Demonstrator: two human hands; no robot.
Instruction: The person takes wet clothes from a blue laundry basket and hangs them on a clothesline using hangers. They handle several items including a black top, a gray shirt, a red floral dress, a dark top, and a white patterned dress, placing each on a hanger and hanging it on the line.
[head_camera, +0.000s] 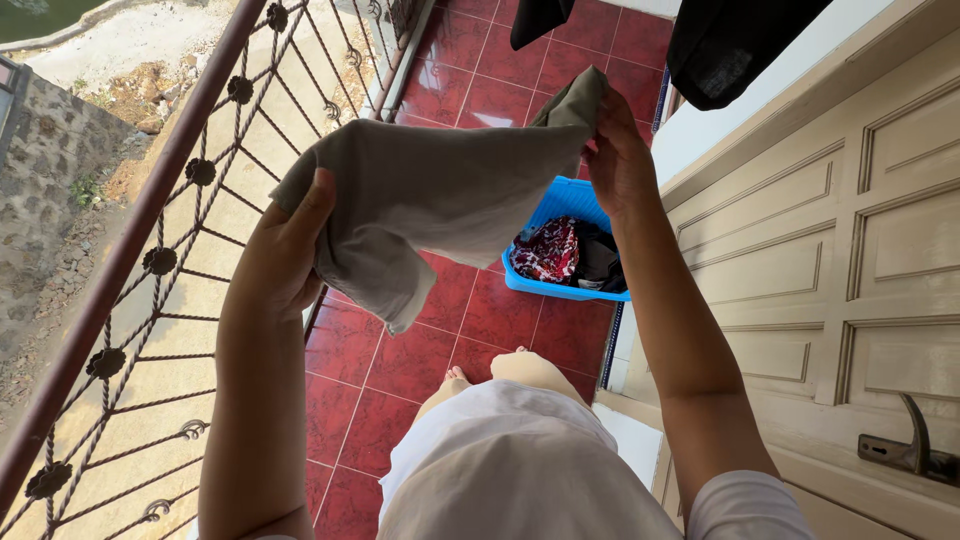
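Both hands hold a grey-beige cloth (440, 190) stretched across the frame's centre: left hand (285, 250) pinches its lower-left edge, right hand (615, 150) grips the upper-right corner; keeping it taut and level above the blue basket (560, 205) seems wise

left hand (285, 250) + right hand (615, 160): grip grey cloth (440, 190) | above blue basket (560, 205)

The grey cloth (430, 190) hides the blue basket's (560, 205) left side and most fingers.
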